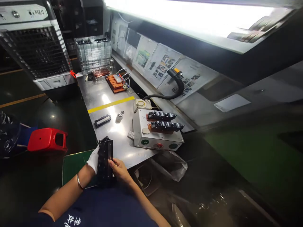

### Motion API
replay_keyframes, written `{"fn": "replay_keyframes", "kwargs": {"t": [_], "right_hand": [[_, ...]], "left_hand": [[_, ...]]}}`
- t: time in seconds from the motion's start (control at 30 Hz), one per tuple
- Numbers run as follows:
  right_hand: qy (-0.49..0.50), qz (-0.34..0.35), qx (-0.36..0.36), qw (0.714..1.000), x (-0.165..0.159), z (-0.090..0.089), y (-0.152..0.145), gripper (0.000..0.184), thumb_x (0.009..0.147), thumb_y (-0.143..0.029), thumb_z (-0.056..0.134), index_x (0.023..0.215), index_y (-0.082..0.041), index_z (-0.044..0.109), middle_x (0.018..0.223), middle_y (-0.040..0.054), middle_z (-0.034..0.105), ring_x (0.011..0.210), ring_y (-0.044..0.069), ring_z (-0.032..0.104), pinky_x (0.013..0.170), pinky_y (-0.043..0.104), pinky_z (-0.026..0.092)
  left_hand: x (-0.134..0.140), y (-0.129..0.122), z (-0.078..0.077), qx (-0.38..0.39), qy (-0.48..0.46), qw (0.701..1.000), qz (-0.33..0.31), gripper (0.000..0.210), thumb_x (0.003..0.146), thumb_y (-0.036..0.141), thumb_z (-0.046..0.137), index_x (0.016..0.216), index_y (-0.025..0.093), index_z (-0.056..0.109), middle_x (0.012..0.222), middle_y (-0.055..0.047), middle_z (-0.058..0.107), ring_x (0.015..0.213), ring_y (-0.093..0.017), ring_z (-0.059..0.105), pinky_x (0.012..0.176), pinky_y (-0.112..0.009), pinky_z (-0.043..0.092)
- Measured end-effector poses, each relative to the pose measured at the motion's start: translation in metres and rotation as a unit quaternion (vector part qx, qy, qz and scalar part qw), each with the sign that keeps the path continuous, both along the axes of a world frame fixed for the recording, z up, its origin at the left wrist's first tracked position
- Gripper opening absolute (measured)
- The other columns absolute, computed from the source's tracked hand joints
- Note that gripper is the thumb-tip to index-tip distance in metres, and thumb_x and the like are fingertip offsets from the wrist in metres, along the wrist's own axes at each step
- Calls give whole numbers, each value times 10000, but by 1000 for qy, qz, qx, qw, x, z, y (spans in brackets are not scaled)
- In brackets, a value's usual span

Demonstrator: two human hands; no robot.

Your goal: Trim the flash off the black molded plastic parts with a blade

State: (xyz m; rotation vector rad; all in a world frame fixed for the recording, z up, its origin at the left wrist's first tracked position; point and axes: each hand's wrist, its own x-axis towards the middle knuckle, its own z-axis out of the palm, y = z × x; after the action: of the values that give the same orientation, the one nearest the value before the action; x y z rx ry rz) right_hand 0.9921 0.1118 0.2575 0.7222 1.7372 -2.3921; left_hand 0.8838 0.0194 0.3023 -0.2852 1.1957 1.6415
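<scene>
My left hand point(94, 160), in a white glove, is closed around a long black plastic part point(102, 162) held upright in front of my body. Most of its fingers are hidden behind the part. My bare right hand point(120, 170) grips the part's right edge, thumb pressed on its face and fingers curled. On the metal bench beyond lies a similar black part point(102, 120) with a pale strip along it. Beside that stands a small metallic bottle point(119, 117). A grey box point(146, 138) with round buttons carries two black parts point(167, 126) in orange holders.
Yellow tape point(111, 104) crosses the bench point(94, 91). Farther back are an orange fixture point(115, 83) with wires and a stack of clear trays point(93, 53). A flexible black hose point(165, 97) arches behind the box. A red stool point(44, 140) stands left; a plastic bag point(172, 165) hangs below.
</scene>
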Motion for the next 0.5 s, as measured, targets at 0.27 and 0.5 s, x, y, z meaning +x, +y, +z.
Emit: {"fn": "replay_keyframes", "kwargs": {"t": [0.27,0.5], "right_hand": [[-124,-51,82,988,-52,-119,92,498,690,-652,612,550,-195,471,500,-8,502,507,123,459,494,244,346],[-237,-34,161,957,-75,-228,151,427,746,-438,600,438,-216,407,371,-11,499,428,128,480,469,225,317]], "left_hand": [[-67,64,-93,-264,315,897,-164,441,622,479,756,861,127,637,893,-126,715,869,-275,670,757,-350,522],[-297,147,-129,-470,502,689,-228,494,774,430,632,1167,137,564,1217,-180,631,1133,-322,577,925,-399,422]]}}
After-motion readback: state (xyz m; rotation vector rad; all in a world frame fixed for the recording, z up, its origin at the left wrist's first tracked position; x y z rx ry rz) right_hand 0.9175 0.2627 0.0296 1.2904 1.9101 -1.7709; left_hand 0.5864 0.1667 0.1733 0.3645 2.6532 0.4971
